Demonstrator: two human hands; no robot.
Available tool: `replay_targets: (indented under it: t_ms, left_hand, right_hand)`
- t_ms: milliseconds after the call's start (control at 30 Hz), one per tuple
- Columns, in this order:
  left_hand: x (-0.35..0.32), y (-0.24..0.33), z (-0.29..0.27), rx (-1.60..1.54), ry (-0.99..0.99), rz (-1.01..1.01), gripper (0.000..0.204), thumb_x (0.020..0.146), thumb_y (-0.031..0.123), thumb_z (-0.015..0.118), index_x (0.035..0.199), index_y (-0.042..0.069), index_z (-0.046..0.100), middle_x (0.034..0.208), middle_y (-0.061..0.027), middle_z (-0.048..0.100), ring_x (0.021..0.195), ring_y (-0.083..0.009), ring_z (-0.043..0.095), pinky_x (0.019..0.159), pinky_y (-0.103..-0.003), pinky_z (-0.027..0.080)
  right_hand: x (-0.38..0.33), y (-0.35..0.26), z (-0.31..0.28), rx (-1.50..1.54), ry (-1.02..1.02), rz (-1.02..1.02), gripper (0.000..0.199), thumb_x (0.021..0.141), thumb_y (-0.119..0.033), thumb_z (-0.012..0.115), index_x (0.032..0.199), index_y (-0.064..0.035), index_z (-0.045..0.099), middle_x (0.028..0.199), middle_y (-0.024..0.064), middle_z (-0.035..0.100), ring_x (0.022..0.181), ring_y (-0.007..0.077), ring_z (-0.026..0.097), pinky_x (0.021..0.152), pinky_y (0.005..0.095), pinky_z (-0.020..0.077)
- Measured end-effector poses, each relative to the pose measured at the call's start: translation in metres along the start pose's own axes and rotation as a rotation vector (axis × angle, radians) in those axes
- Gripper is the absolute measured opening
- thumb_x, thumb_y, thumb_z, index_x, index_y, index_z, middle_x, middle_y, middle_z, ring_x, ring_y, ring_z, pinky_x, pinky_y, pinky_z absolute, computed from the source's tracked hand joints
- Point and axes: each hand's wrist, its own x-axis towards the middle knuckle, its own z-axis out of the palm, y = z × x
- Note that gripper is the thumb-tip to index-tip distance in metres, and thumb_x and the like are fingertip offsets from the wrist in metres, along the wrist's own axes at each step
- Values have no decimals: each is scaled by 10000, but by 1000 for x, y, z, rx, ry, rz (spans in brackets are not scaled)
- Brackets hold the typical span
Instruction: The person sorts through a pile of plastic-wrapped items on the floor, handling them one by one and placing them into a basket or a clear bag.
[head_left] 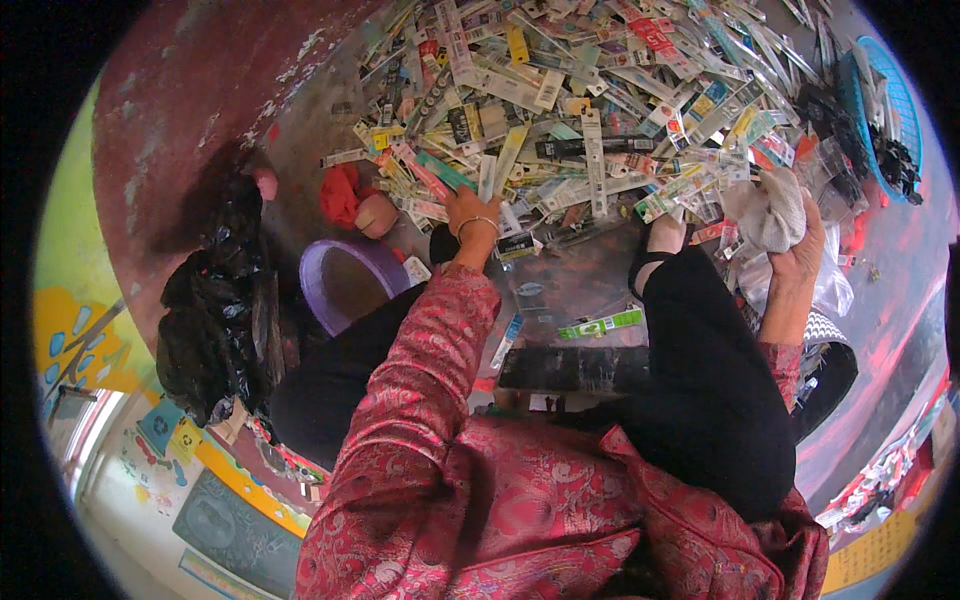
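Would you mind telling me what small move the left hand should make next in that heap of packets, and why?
Probably close the left hand on one narrow packet at the near edge of the pile of packets and lift it clear. That hand already rests on the packets there, fingers spread, while the right hand is occupied with a bundle of clear bags.
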Motion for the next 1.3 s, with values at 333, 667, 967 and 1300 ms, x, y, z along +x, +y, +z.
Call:
replay_targets:
  t_ms: [333,667,967,1300]
  left_hand:
    - [15,-10,-42,-440,71,68,241,817,148,431,987,-18,467,773,-237,578,741,-411,552,608,-453,434]
    - [27,65,-15,-125,17,224,310,716,230,599,925,9,534,830,-197,576,754,-370,559,654,-446,439]
    - [54,-15,-96,-302,-341,488,203,782,152,445,840,11,579,751,-129,564,626,-257,559,540,-357,451]
    - [70,-46,-118,-1774,-522,-304,222,834,183,483,994,52,562,582,-1,406,451,-85,360,411,-226,321]
  right_hand:
    - [6,3,-12,37,-107,-20,338,771,-111,540,1049,78,508,983,181,590,905,283,578,837,374,463]
    - [-9,6,11,82,-12,-48,255,775,-106,537,969,59,536,939,161,603,847,259,594,793,360,485]
    - [0,8,7,42,-30,-77,284,783,-132,530,1004,46,512,950,157,596,837,261,593,770,368,493]
    - [-2,11,6,70,-41,-50,292,771,-118,550,1011,45,516,949,154,598,853,261,592,775,371,491]
